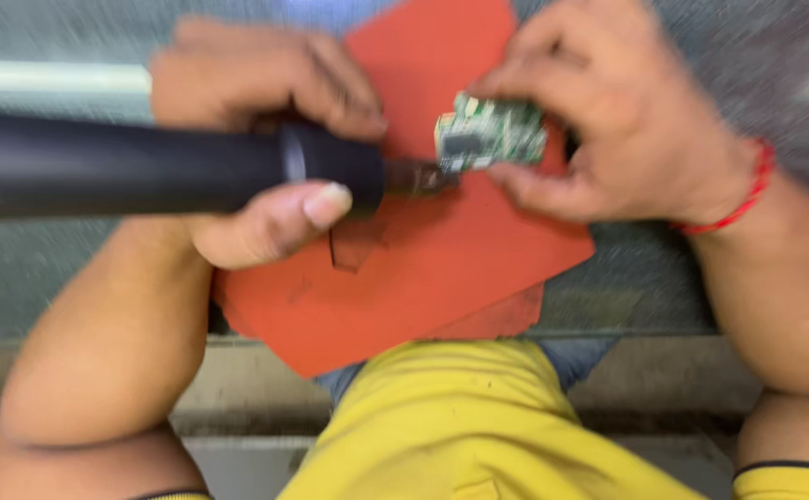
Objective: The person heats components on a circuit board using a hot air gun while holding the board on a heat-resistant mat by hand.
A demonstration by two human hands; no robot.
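My left hand [256, 130] grips a thick black cylindrical tool [145, 171] that runs in from the left edge. Its short metal nozzle [418, 176] points right and touches or nearly touches a small green circuit board [489, 134]. My right hand [627, 120] pinches that board between thumb and fingers, holding it just above an orange-red mat [441, 268]. A red thread band [747, 199] circles my right wrist. The picture is blurred by motion.
The orange-red mat lies on a grey speckled worktop [664, 278], with a second red sheet edge [506, 319] under it. The worktop's front edge [627, 335] runs across below the mat. My yellow shirt [469, 426] fills the bottom centre.
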